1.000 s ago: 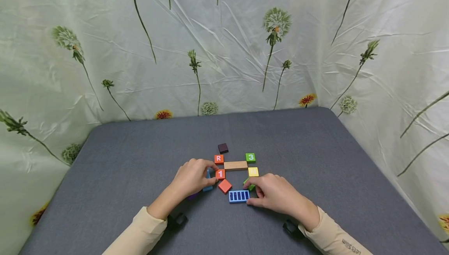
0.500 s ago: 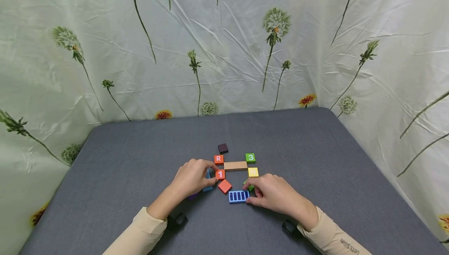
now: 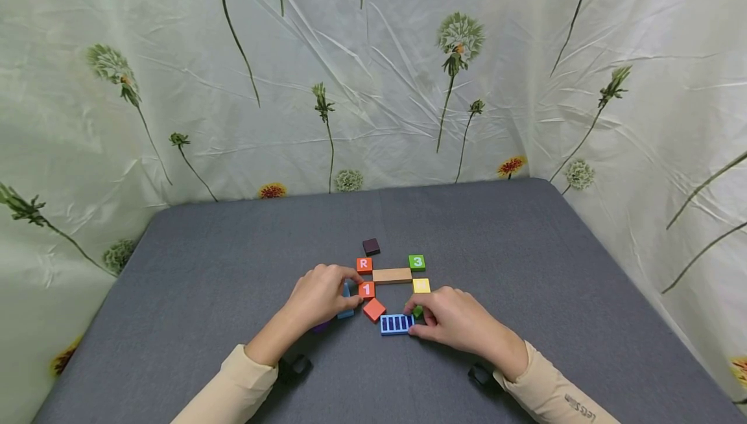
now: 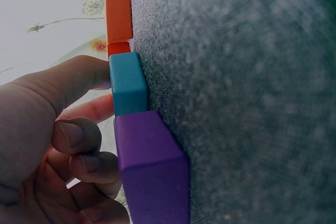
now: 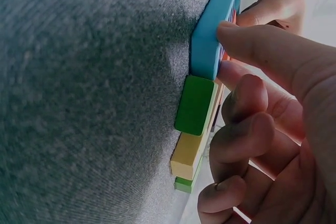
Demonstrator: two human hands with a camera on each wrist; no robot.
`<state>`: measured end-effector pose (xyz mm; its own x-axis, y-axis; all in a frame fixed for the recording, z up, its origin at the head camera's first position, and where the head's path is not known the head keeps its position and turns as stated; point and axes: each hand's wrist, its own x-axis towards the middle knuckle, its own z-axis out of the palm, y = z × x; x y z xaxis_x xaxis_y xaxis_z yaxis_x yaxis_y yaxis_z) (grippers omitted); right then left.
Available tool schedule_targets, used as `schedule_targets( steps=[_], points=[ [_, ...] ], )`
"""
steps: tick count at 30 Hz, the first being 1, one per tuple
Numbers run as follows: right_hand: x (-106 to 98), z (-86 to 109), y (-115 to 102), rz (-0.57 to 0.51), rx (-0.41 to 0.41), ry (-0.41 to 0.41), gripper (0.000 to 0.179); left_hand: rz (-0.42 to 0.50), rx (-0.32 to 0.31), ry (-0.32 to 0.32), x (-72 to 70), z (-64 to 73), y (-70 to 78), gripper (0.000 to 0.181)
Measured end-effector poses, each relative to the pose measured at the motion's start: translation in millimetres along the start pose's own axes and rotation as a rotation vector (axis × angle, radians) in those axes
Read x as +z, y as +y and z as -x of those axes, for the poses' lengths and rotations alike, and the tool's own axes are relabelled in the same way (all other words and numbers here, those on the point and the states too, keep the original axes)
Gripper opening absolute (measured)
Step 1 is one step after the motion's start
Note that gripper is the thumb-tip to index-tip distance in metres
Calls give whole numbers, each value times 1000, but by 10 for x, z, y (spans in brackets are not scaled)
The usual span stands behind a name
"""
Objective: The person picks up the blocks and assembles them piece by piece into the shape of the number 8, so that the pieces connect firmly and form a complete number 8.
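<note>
1. Locate the blue slotted block [image 3: 395,325]: it lies near on the desk [image 3: 525,249], just beside the green block [image 3: 417,312].
2. My right grip [image 3: 458,319] pinches its right end between thumb and forefinger; I advise light pressure.
3. My left grip [image 3: 321,291] is at the red "1" block [image 3: 366,290]; whether it pinches, I cannot tell.
4. I judge short, flat slides best: overshoot could disturb the turned red block [image 3: 375,310] or the green one.
</note>
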<state>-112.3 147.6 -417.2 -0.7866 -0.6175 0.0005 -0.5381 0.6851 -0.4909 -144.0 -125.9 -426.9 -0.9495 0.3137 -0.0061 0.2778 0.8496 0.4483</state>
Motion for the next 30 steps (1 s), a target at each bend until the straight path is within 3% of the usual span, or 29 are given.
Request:
schedule_targets(
  steps=[30],
  points=[
    [-4, -23, -14, -37, 31, -9, 17, 0, 39, -12, -3, 9, -31, 23]
  ],
)
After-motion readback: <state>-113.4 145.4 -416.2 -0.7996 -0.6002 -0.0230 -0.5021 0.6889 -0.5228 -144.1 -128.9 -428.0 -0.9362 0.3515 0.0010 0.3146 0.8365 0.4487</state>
